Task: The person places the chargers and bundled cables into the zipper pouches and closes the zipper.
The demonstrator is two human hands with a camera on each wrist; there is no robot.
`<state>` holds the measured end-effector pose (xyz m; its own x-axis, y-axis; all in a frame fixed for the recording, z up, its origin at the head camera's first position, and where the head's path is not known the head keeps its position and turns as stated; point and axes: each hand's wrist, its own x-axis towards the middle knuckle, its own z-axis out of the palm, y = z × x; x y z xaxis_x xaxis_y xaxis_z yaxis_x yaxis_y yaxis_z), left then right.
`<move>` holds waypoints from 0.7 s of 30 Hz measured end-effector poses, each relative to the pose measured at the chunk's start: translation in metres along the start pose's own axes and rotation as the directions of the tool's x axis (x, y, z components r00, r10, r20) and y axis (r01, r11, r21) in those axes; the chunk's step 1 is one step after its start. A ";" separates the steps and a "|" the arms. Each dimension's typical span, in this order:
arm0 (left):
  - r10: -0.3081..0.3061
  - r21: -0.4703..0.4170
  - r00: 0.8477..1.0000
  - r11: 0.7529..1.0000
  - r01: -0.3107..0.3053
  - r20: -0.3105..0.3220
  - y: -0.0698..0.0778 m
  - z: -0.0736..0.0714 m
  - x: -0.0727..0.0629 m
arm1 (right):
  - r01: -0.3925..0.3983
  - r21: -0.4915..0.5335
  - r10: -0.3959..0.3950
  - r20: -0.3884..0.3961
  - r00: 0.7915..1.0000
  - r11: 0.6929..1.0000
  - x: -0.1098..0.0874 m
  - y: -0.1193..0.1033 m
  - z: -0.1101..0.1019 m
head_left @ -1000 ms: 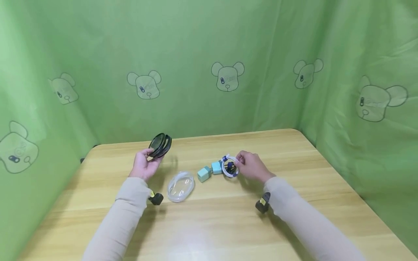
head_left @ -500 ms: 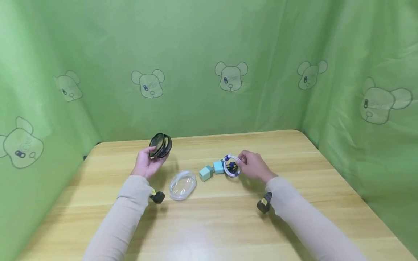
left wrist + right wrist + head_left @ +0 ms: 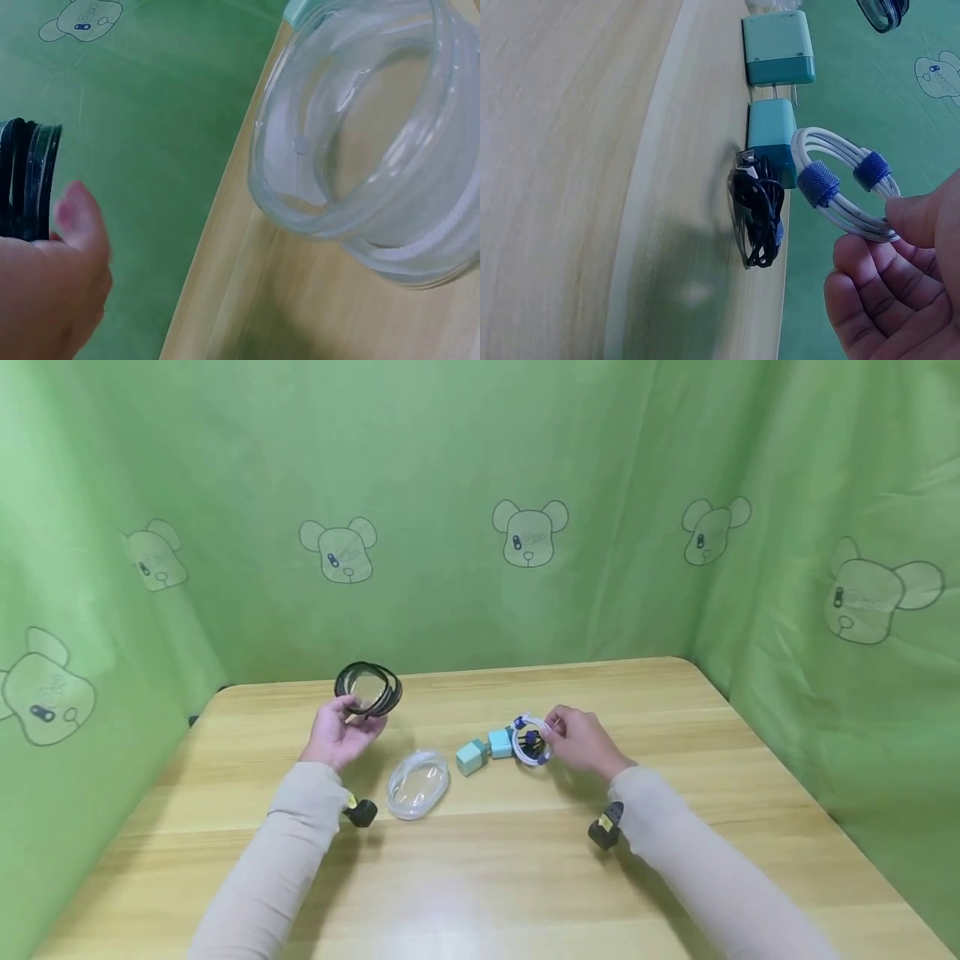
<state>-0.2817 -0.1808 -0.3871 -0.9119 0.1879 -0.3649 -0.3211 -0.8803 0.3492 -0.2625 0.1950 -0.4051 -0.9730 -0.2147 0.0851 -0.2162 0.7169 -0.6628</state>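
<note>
My left hand (image 3: 341,739) grips a black coil (image 3: 391,700) above the back left of the table, thumb on its near side. Its loops fan slightly apart; the left wrist view catches only their edge. At centre right, my right hand (image 3: 583,743) pinches a coiled white cable (image 3: 831,141) between thumb and fingers, raised off the table. Blue hook-and-loop straps (image 3: 817,184) bind that cable. Just past it lies a bundled black cable (image 3: 759,217) with a USB plug, partly hidden behind the white coil in the head view.
Two teal plug adapters (image 3: 471,757) lie side by side at mid-table, left of the black bundle. A coil of clear tubing (image 3: 450,180) rests between the left hand and the adapters. Green curtains (image 3: 435,602) surround the wooden table (image 3: 480,877) at the back and sides.
The black coil has turned in my left hand, from tilted nearly edge-on to facing the head camera more, and its loops spread wider. The right hand stays nearly still with the white cable.
</note>
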 end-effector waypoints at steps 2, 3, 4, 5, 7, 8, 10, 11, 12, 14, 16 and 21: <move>0.002 0.059 1.000 0.998 -0.002 -0.011 0.000 0.001 0.001 | 0.010 -0.002 -0.010 -0.005 1.000 1.000 0.001 0.001 0.000; 0.002 0.082 1.000 0.997 0.000 -0.017 -0.001 0.001 0.001 | 0.013 -0.005 -0.013 -0.005 1.000 1.000 0.001 0.001 -0.001; -0.001 0.094 1.000 0.996 0.003 -0.022 -0.001 0.002 0.001 | 0.012 -0.006 -0.012 -0.002 1.000 1.000 0.002 0.002 -0.001; -0.009 0.102 1.000 0.995 0.011 -0.021 -0.001 0.002 0.002 | 0.015 -0.008 -0.015 0.004 1.000 1.000 0.002 0.003 -0.001; -0.019 0.117 1.000 0.993 0.020 -0.015 -0.002 0.003 0.003 | 0.009 -0.005 -0.009 0.007 1.000 1.000 0.003 0.003 -0.001; -0.019 0.129 1.000 0.991 0.019 -0.006 -0.003 0.003 0.004 | 0.008 -0.001 -0.008 0.004 1.000 1.000 0.003 0.004 -0.001; -0.019 0.147 1.000 0.989 0.016 0.020 -0.004 0.005 0.005 | 0.014 0.000 -0.014 -0.007 1.000 1.000 0.003 0.004 -0.001; -0.019 0.159 0.999 0.987 0.014 0.031 -0.004 0.005 0.005 | 0.015 0.001 -0.015 -0.013 1.000 1.000 0.003 0.004 -0.002; -0.019 0.169 0.999 0.985 0.012 0.039 -0.005 0.006 0.005 | 0.011 0.001 -0.011 -0.018 1.000 1.000 0.003 0.004 -0.002; -0.024 0.182 0.999 0.983 0.016 0.042 -0.005 0.006 0.004 | 0.008 -0.004 -0.008 -0.015 1.000 1.000 0.003 0.003 -0.003; -0.030 0.203 0.999 0.979 0.021 0.040 -0.006 0.004 0.003 | 0.000 -0.009 0.000 -0.005 1.000 1.000 0.001 0.003 -0.003; -0.028 0.266 0.996 0.964 0.006 0.082 -0.009 0.001 0.000 | 0.008 -0.004 -0.008 -0.008 1.000 1.000 -0.001 0.000 -0.002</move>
<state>-0.2790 -0.1727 -0.3890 -0.9202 0.2478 -0.3030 -0.3827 -0.7316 0.5641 -0.2622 0.1968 -0.4036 -0.9717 -0.2153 0.0968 -0.2247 0.7179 -0.6589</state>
